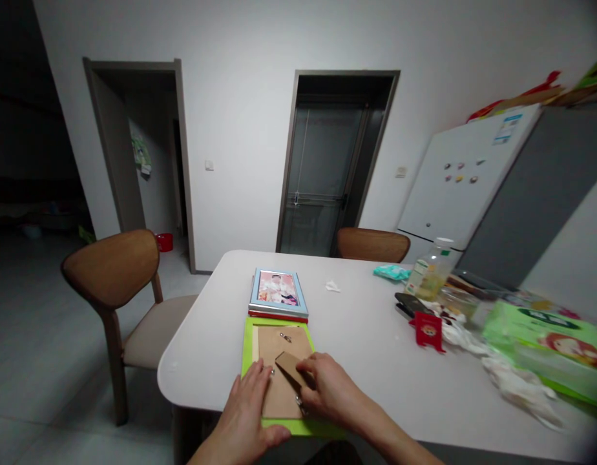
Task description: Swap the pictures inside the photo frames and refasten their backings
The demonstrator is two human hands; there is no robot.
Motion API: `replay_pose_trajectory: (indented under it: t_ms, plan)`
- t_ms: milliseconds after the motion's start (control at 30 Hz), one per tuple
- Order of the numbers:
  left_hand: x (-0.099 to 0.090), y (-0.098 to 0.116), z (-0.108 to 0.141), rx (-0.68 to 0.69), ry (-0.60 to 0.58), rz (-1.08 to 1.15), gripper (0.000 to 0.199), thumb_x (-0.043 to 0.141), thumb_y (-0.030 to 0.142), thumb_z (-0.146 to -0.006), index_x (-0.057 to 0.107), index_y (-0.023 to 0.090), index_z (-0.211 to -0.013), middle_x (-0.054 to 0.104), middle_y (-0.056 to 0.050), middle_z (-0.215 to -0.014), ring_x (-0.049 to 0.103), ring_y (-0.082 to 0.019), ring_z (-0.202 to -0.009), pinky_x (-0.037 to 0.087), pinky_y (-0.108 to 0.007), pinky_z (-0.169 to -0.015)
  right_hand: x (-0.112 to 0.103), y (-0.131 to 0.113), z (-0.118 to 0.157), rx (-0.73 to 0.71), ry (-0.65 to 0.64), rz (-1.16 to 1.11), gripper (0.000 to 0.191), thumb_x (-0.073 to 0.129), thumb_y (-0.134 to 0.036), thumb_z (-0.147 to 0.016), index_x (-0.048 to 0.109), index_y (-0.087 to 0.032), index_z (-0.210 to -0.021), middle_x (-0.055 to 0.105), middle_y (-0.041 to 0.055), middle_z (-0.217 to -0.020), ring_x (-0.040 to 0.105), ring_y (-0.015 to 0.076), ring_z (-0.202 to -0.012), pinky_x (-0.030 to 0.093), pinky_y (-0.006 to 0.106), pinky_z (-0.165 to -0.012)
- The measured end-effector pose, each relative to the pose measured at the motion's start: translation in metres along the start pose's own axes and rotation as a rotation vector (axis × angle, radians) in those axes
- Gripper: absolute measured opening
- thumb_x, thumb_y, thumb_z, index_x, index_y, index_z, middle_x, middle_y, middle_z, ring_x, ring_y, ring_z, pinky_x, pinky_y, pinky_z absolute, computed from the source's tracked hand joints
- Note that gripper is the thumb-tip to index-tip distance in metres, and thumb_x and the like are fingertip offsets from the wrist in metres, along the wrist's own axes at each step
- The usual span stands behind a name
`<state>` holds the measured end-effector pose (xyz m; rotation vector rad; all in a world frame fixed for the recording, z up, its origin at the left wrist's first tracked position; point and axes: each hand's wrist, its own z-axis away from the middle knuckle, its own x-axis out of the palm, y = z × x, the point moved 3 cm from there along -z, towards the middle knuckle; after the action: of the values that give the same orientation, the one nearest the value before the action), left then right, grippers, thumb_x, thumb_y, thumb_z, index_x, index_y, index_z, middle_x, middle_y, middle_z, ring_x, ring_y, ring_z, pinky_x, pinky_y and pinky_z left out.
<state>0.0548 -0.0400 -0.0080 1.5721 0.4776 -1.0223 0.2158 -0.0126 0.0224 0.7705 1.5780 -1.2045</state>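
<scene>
A lime-green picture frame (249, 345) lies face down at the table's near edge, its brown backing board (277, 402) showing. Small metal fittings dot the board. My left hand (247, 407) rests across the frame's left side, fingers stretched out flat and thumb apart. The fingers of my right hand (330, 387) are closed on the brown stand flap (289, 367), which is tilted up from the board. Just beyond lies a stack of frames, the top one a light-blue picture frame (278, 292) with a pink photo.
To the right are a bottle (429, 268), a black phone (409, 303), a red packet (429, 331), crumpled tissues (519, 387) and a green tissue pack (545, 342). A wooden chair (112, 271) stands left of the white table (361, 349), another chair (373, 244) behind it.
</scene>
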Motion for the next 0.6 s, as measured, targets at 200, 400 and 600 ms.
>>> replay_pose_trajectory:
  t_ms: [200, 400, 600]
  plan:
    - [0.009, -0.002, -0.003, 0.072, -0.030, -0.177, 0.082, 0.070, 0.033, -0.052, 0.036, 0.015, -0.124, 0.029, -0.016, -0.134, 0.022, -0.030, -0.125, 0.013, -0.053, -0.101, 0.022, -0.009, -0.009, -0.040, 0.040, -0.029, 0.020, 0.047, -0.016, -0.060, 0.061, -0.014, -0.074, 0.057, 0.0086, -0.080, 0.051, 0.0165, -0.074, 0.036, 0.022, -0.063]
    - [0.011, -0.008, -0.003, 0.147, 0.067, -0.159, 0.047, 0.072, 0.026, -0.053, 0.054, 0.017, -0.095, 0.041, -0.015, -0.128, 0.033, -0.027, -0.120, 0.020, -0.052, -0.099, 0.033, 0.000, -0.013, -0.020, 0.061, 0.025, 0.019, 0.048, -0.019, -0.066, 0.059, -0.015, -0.080, 0.054, 0.0085, -0.084, 0.048, 0.0179, -0.079, 0.036, 0.025, -0.069]
    - [0.013, -0.008, -0.002, 0.179, 0.108, -0.129, 0.034, 0.071, 0.025, -0.056, 0.054, 0.017, -0.085, 0.046, -0.013, -0.124, 0.037, -0.026, -0.118, 0.021, -0.051, -0.099, 0.037, 0.003, -0.007, -0.102, 0.131, 0.053, 0.023, 0.048, -0.020, -0.071, 0.057, -0.019, -0.092, 0.051, 0.0074, -0.095, 0.044, 0.0188, -0.091, 0.034, 0.028, -0.079]
